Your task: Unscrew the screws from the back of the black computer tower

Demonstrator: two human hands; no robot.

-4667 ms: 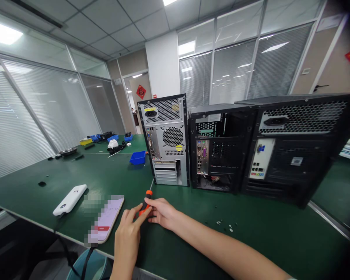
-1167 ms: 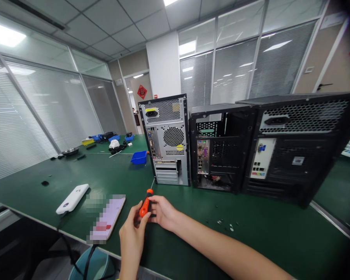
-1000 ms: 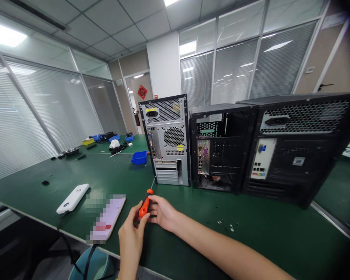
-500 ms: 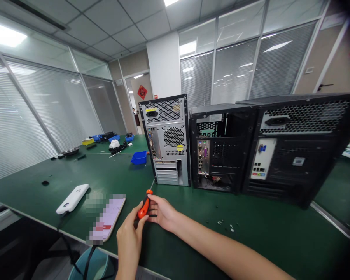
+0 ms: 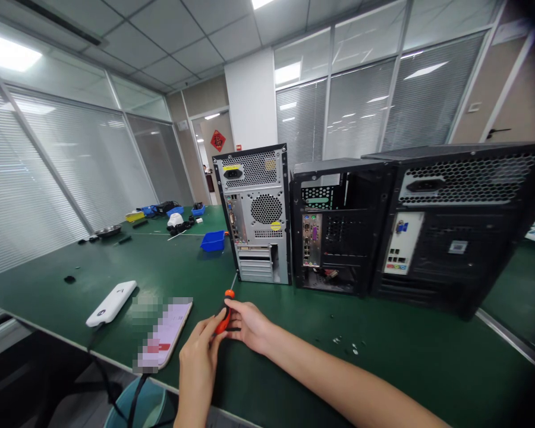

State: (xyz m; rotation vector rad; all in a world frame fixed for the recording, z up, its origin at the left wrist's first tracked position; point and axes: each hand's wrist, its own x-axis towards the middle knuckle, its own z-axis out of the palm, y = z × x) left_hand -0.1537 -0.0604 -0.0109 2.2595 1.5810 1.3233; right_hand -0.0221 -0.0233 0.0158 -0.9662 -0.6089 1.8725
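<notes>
Both my hands grip an orange-and-black screwdriver (image 5: 225, 310) low over the green table (image 5: 294, 333). My left hand (image 5: 198, 362) pinches the lower part of the handle. My right hand (image 5: 248, 324) holds the handle from the right side. The thin shaft points away towards a silver computer case (image 5: 255, 214) that stands with its rear panel facing me.
Two black computer cases (image 5: 339, 223) (image 5: 461, 223) stand to the right of the silver one. Small screws (image 5: 348, 345) lie on the table to my right. A phone (image 5: 164, 334) and a white power bank (image 5: 110, 304) lie at the left. A blue bin (image 5: 213, 241) sits further back.
The screwdriver handle has turned slightly between my fingers and my left fingers have shifted on it. Both hands stay in the same spot.
</notes>
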